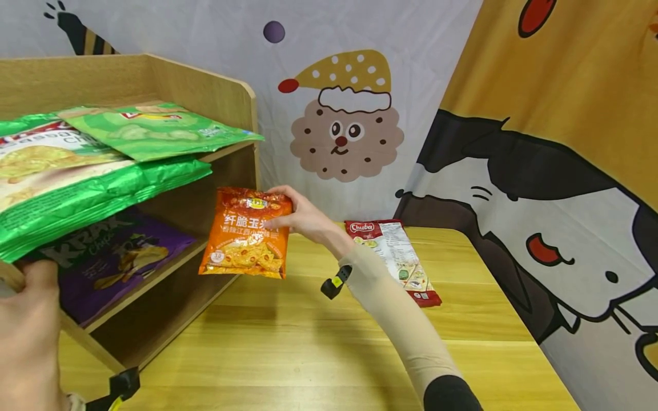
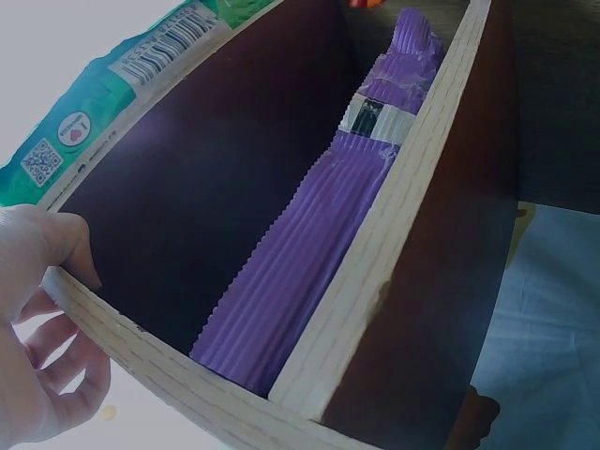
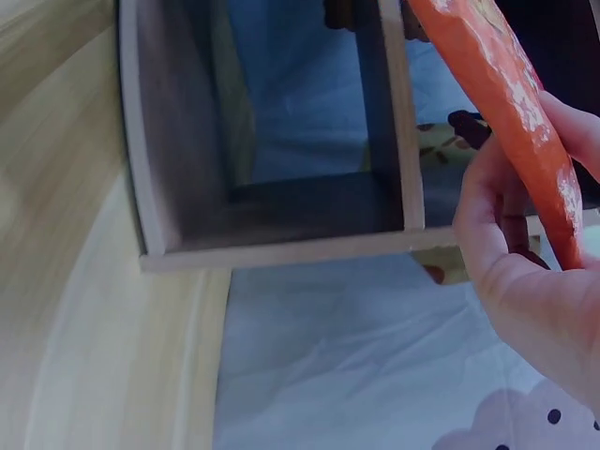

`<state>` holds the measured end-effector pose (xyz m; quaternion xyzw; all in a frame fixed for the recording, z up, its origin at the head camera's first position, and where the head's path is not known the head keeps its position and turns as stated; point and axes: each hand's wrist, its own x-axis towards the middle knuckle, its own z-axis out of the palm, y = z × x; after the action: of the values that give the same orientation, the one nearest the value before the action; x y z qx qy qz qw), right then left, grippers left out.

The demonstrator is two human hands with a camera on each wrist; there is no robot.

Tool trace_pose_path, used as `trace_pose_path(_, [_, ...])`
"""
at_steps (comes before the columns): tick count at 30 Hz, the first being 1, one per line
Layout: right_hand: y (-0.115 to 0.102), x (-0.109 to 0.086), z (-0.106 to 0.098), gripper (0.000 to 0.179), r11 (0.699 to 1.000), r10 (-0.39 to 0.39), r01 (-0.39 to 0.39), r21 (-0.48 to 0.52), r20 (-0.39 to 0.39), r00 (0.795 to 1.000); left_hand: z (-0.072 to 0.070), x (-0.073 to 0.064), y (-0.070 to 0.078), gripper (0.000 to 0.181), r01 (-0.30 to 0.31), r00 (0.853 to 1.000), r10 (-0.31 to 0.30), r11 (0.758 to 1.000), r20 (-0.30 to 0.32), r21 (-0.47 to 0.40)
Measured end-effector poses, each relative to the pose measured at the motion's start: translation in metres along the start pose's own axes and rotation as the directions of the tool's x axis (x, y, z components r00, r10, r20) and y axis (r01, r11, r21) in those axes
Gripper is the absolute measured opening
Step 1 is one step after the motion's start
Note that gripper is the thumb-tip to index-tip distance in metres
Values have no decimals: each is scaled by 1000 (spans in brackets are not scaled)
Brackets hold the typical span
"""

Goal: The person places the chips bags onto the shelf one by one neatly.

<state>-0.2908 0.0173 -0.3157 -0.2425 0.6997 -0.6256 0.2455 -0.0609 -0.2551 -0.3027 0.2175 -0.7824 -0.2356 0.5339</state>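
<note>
My right hand point(image 1: 303, 220) pinches an orange bag of corn chips point(image 1: 247, 242) by its right edge, holding it in the air beside the shelf's open front. In the right wrist view the bag point(image 3: 511, 103) appears edge-on between thumb and fingers. My left hand point(image 1: 31, 319) grips the near side panel of the wooden shelf point(image 1: 205, 85); the left wrist view has its thumb and fingers point(image 2: 80, 366) on either side of the board's edge. On the middle shelf lies a purple chip bag point(image 1: 128, 257), and green chip bags point(image 1: 164, 128) rest on top.
A red and white Chuba bag point(image 1: 390, 257) lies on the wooden table point(image 1: 308, 354), behind my right forearm. The compartment point(image 1: 169, 314) below the purple bag is open at the front. A cartoon-printed curtain point(image 1: 334, 34) hangs behind the table.
</note>
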Motion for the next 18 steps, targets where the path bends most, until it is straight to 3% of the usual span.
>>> trace_pose_path(11, [-14, 21, 22, 68, 992, -6, 14, 122, -66, 998, 1, -1, -6, 52, 23, 1000, -23, 999, -4, 42])
trace_pose_path(16, [-26, 28, 31, 65, 996, -17, 21, 85, -48, 999, 0, -3, -6, 56, 17, 1000, -16, 997, -3, 76])
trace_pose_path(18, [-31, 30, 34, 65, 998, -22, 25, 58, -40, 999, 2, -3, -7, 59, 41, 999, -39, 996, -29, 83])
